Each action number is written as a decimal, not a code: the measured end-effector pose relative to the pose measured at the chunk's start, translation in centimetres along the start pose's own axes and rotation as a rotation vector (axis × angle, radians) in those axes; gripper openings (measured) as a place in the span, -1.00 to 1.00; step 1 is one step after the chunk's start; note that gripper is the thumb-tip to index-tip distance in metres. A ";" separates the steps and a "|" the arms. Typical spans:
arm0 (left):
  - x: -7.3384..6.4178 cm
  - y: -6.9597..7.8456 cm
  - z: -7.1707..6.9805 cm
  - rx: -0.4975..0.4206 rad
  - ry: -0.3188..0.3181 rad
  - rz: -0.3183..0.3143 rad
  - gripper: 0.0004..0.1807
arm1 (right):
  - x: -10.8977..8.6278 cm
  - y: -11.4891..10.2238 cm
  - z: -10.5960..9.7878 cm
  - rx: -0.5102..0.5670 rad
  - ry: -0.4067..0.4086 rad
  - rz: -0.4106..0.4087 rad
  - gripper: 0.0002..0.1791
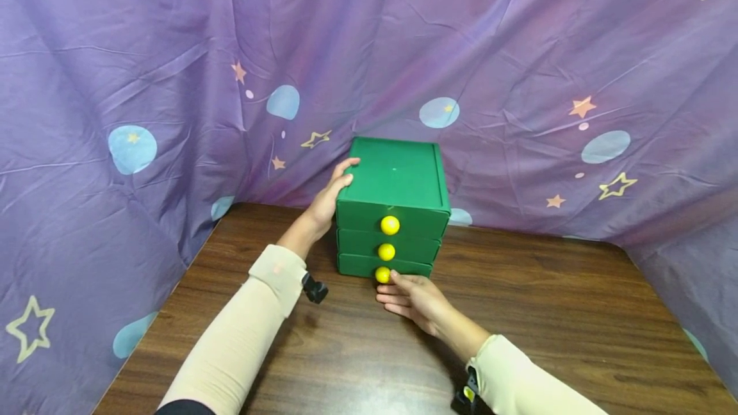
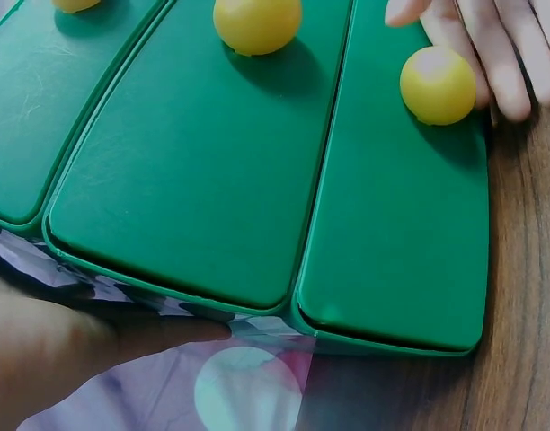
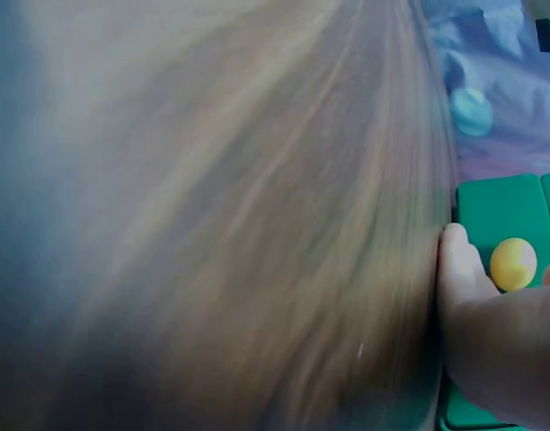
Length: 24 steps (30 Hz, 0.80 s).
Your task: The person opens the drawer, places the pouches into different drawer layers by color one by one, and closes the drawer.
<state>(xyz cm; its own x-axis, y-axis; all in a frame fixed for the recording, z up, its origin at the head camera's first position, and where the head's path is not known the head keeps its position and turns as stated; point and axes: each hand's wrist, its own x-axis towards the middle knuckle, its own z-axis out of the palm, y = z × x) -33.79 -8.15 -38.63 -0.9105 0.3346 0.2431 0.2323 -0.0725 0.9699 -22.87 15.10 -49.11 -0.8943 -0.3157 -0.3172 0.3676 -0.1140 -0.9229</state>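
Note:
A green cabinet (image 1: 398, 171) with three stacked drawers stands on the table, each drawer front bearing a round yellow knob. My left hand (image 1: 331, 194) rests against its left side, fingertips at the top edge; the left wrist view shows one finger lying straight along that side. At the bottom drawer (image 2: 392, 224), my right hand (image 1: 418, 300) is beside the lowest knob (image 1: 383, 275), thumb tip close to it and the other fingers extended below. The middle knob (image 1: 386, 252) and top knob (image 1: 390, 225) are untouched. All three drawers sit pushed in.
The brown wooden table (image 1: 553, 312) spreads out on both sides of the cabinet. A purple curtain (image 1: 357, 43) printed with stars hangs behind and at the sides, close to the cabinet's back. Both forearms wear pale sleeves (image 1: 230, 332) with black buckles (image 1: 314, 288).

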 end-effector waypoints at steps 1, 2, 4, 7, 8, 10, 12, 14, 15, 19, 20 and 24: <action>0.0 0.0 0.0 0.007 0.001 0.001 -0.40 | -0.2 0.0 -0.1 -0.032 0.010 -0.010 -0.46; 0.0 0.0 -0.1 0.014 0.001 0.001 -0.40 | -0.4 -0.1 -0.1 -0.069 0.023 -0.025 -0.46; 0.0 0.0 -0.2 0.022 0.002 0.003 -0.40 | -0.8 -0.2 -0.2 -0.153 0.051 -0.055 -0.46; 0.1 0.0 -0.2 0.014 0.003 0.000 -0.40 | -1.7 -0.6 -0.2 -0.304 0.085 -0.111 -0.50; 0.1 0.0 -0.2 0.011 0.005 0.000 -0.40 | -1.9 -0.7 -0.4 -0.355 0.088 -0.131 -0.52; 0.1 0.1 -0.2 0.010 0.010 -0.006 -0.39 | -2.5 -1.0 -0.8 -0.475 0.105 -0.171 -0.57; 0.1 0.1 -0.2 0.007 0.010 -0.013 -0.39 | -3.0 -1.4 -1.3 -0.608 0.130 -0.207 -0.64; 0.0 0.1 -0.2 0.007 0.015 -0.020 -0.38 | -3.3 -1.6 -2.2 -0.739 0.170 -0.234 -0.69; 0.0 0.1 -0.2 0.002 0.019 -0.024 -0.37 | -3.5 -1.8 -2.5 -0.804 0.196 -0.244 -0.71; 0.1 0.1 -0.2 -0.009 0.065 -0.023 -0.35 | -3.8 -2.6 -4.1 -0.952 0.261 -0.267 -0.74; 0.1 0.1 -0.2 -0.008 0.082 -0.022 -0.35 | -3.7 -2.7 -4.5 -0.975 0.270 -0.278 -0.74; 0.1 0.2 -0.2 0.025 0.135 -0.028 -0.33 | -3.3 -3.2 -6.0 -1.039 0.299 -0.310 -0.68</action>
<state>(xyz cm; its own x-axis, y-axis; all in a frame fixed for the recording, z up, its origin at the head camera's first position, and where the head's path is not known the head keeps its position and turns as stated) -33.87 -8.32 -38.39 -0.9540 0.2067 0.2172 0.2134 -0.0405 0.9761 -22.63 22.16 -46.41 -0.9867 -0.1556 0.0466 -0.1473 0.7363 -0.6604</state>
